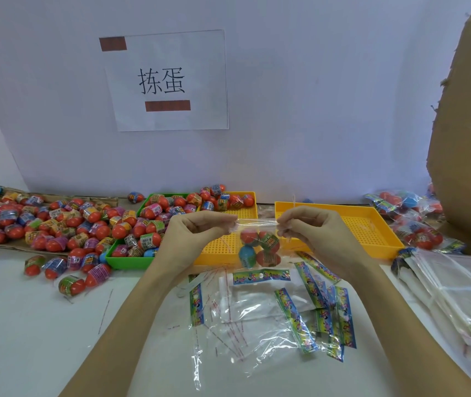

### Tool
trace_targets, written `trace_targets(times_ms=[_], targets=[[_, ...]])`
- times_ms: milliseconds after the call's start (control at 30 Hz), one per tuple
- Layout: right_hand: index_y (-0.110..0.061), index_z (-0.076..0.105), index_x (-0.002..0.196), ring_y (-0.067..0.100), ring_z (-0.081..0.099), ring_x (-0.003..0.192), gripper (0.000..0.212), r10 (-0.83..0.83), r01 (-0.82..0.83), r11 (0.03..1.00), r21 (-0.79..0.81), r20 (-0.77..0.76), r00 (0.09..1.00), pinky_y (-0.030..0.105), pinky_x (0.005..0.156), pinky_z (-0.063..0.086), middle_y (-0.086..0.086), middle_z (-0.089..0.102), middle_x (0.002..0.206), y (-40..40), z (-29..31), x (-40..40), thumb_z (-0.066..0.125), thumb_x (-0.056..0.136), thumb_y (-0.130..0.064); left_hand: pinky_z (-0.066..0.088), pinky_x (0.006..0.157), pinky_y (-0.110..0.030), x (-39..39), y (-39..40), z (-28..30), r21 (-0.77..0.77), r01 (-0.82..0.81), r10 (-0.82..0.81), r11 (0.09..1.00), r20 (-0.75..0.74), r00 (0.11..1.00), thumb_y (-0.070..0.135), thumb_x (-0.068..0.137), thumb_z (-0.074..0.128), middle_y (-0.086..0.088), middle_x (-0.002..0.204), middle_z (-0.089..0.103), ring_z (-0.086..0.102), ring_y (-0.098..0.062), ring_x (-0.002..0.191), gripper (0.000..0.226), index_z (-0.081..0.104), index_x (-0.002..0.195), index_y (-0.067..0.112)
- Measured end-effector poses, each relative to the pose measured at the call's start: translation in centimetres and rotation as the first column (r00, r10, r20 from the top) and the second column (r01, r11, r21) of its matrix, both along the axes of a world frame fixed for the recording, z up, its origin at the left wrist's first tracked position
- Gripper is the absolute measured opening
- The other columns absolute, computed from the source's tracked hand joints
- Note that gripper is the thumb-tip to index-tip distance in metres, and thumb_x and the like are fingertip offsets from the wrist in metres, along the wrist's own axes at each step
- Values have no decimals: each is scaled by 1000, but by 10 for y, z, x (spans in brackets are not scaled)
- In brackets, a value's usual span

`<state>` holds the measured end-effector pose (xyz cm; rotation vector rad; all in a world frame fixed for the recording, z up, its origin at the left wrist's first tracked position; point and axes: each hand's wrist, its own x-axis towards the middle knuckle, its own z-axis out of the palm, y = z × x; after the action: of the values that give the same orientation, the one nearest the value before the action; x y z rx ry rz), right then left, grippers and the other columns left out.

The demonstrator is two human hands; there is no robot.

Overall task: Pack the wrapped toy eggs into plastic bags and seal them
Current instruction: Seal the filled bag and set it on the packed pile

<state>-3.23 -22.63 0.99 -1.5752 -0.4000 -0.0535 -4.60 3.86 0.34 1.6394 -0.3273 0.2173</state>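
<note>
A clear plastic bag (pixel 260 247) with several wrapped toy eggs inside hangs in the air above the middle yellow tray. My left hand (pixel 197 233) pinches the left end of the bag's top edge. My right hand (pixel 308 227) pinches the right end, and the top strip is stretched flat between them. Loose wrapped eggs (pixel 56 224), mostly red with colourful labels, lie heaped on the table at the left. More eggs fill a green tray (pixel 125 260).
Two yellow perforated trays (pixel 372 224) sit behind my hands. Empty clear bags with colourful header strips (pixel 260 310) lie on the white table below. Filled bags (pixel 409 216) and a stack of empty bags (pixel 452 285) lie at the right, beside a cardboard box (pixel 469 138).
</note>
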Motion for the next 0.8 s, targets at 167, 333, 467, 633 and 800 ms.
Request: trace_targets(times_ms=[167, 333, 467, 633, 800], targets=[[-18, 82, 89, 21, 75, 91, 23, -23, 28, 997, -75, 72, 997, 23, 82, 58, 6, 79, 94, 0, 2, -2, 66, 95, -3, 56, 87, -15, -2, 0, 2, 14, 3, -3, 1000, 12, 1000, -4, 95, 69, 3, 102, 82, 75, -10, 106, 42, 86, 95, 34], [-15, 82, 92, 12, 75, 95, 24, -48, 66, 984, -167, 110, 993, 15, 82, 55, -2, 80, 95, 0, 6, -7, 64, 95, 1, 58, 90, -18, -3, 1, 1, 29, 14, -15, 999, 27, 1000, -2, 94, 71, 1, 103, 82, 76, -12, 107, 36, 86, 96, 30], [-10, 82, 95, 14, 76, 92, 26, -53, 70, 983, -172, 103, 993, 17, 81, 56, 1, 80, 92, -1, 7, -8, 62, 95, 6, 58, 96, -22, -2, 4, 1, 54, 29, -31, 998, 24, 999, 5, 95, 74, 2, 104, 82, 74, -13, 109, 25, 86, 98, 27], [-9, 82, 93, 15, 76, 92, 35, -71, 88, 980, -178, 96, 993, 20, 82, 58, 1, 80, 93, -1, 7, -5, 55, 92, 13, 58, 95, -22, -1, 6, 1, 101, 46, -46, 994, -3, 999, 14, 97, 73, 5, 109, 81, 73, -11, 112, 22, 85, 102, 32], [-6, 81, 95, 18, 74, 93, 36, -69, 80, 985, -153, 76, 995, 23, 82, 59, 3, 80, 95, 0, 4, -4, 49, 97, 11, 58, 91, -27, -1, 0, -1, 26, -1, 1, 1000, -34, 999, 45, 84, 79, 2, 102, 81, 75, -13, 102, 21, 86, 97, 29]])
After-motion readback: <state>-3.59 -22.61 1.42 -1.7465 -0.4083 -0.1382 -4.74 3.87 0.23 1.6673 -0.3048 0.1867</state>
